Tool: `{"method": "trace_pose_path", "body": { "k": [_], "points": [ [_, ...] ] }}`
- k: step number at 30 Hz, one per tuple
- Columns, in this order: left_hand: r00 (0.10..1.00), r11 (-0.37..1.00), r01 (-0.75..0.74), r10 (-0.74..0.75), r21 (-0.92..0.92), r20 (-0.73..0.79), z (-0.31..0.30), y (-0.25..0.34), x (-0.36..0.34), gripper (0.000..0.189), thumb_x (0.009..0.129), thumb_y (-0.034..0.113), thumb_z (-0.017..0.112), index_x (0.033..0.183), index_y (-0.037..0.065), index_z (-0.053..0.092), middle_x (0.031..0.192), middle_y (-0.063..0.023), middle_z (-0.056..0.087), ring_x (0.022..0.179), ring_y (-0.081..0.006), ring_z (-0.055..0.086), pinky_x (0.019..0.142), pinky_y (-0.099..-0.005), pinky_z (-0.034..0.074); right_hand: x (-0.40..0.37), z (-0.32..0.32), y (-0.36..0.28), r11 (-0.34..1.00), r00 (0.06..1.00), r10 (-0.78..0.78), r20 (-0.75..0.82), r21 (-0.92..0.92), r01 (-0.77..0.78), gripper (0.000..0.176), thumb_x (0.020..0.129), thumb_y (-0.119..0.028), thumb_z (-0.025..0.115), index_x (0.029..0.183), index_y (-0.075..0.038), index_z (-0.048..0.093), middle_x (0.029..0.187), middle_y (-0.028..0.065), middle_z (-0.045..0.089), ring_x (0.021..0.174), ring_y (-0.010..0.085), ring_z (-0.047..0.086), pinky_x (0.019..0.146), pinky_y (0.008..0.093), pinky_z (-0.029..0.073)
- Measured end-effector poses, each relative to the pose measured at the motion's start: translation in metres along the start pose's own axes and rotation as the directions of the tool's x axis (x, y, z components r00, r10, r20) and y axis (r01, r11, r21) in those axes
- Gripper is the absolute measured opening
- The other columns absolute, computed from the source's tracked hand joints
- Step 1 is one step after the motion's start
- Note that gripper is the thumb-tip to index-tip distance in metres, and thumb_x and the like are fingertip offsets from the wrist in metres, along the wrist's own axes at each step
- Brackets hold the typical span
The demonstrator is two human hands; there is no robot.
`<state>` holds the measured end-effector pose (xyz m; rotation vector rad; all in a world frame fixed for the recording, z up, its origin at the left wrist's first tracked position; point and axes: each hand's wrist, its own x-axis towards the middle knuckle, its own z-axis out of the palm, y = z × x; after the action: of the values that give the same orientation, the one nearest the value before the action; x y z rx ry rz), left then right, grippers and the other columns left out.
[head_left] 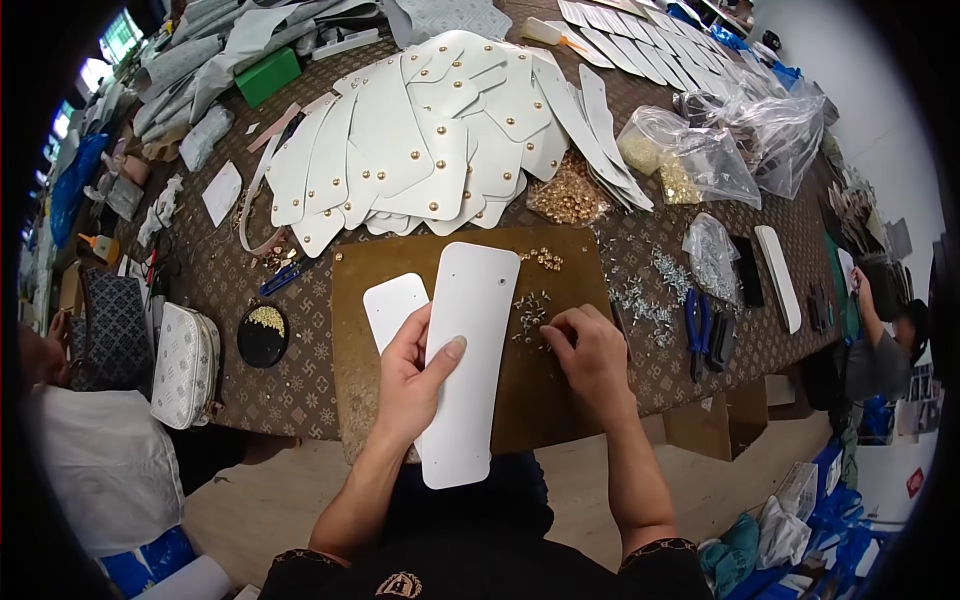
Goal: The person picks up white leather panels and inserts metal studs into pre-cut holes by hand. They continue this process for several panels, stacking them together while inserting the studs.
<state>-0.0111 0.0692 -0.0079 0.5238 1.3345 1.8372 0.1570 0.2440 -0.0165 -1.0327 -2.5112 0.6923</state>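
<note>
My left hand (412,372) is closed around a long white panel (470,350) with rounded corners, thumb lying on its face. Small holes mark the panel's corners, and a small metal piece sits in its upper right one. Behind it, a second white panel (392,300) lies partly covered on the brown board (560,400). My right hand (592,362) is over the board with thumb and fingers pinched together; what they hold, if anything, is hidden. Just left of those fingers are loose silver screws (530,316). Gold studs (545,259) lie farther up the board.
A large pile of white panels with gold studs (420,140) covers the table's back. Bags of gold fittings (570,190), scattered silver screws (655,285) and blue-handled pliers (697,330) lie to the right. A black dish (262,345) stands left. Other people sit at both sides.
</note>
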Motion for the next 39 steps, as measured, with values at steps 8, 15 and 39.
{"method": "trace_pose_path", "body": {
  "k": [8, 15, 39],
  "points": [
    [0.994, 0.999, 0.047, -0.046, -0.008, 0.096, -0.001, 0.003, -0.001, 0.054, 0.1, 0.0, 0.062, 0.15, -0.004, 0.044, 0.136, -0.0116, 0.065, 0.123, -0.0142, 0.061, 0.104, -0.029, 0.049, 0.006, -0.015, -0.004, 0.925, 0.997, -0.076, -0.006, 0.372, 0.073, 0.005, 0.093, -0.002, 0.071, 0.097, -0.003, 0.07, 0.104, 0.0102, 0.065, 0.09, 0.0256, 0.068, 0.076, 0.0368, 0.055],
    [0.945, 0.994, 0.108, -0.105, 0.006, 0.309, 0.015, 0.012, -0.006, 0.067, 0.096, -0.003, 0.064, 0.158, -0.003, 0.036, 0.147, -0.0128, 0.056, 0.133, -0.0171, 0.055, 0.11, -0.032, 0.044, 0.015, -0.017, -0.033, 0.735, 0.975, -0.204, -0.092, 0.643, 0.215, 0.012, 0.09, 0.005, 0.073, 0.1, -0.002, 0.07, 0.122, 0.0104, 0.059, 0.101, 0.0189, 0.063, 0.084, 0.0299, 0.055],
    [0.946, 0.936, -0.119, 0.006, 0.333, 0.323, 0.014, 0.014, -0.01, 0.062, 0.096, -0.007, 0.057, 0.156, 0.003, 0.043, 0.144, -0.016, 0.062, 0.133, -0.0228, 0.059, 0.11, -0.0333, 0.045, 0.004, -0.014, -0.036, 0.649, 0.994, 0.078, -0.074, 0.761, 0.006, 0.019, 0.096, -0.009, 0.074, 0.111, -0.005, 0.064, 0.093, 0.0001, 0.063, 0.085, 0.0062, 0.059, 0.074, 0.0241, 0.051]
  ]
}}
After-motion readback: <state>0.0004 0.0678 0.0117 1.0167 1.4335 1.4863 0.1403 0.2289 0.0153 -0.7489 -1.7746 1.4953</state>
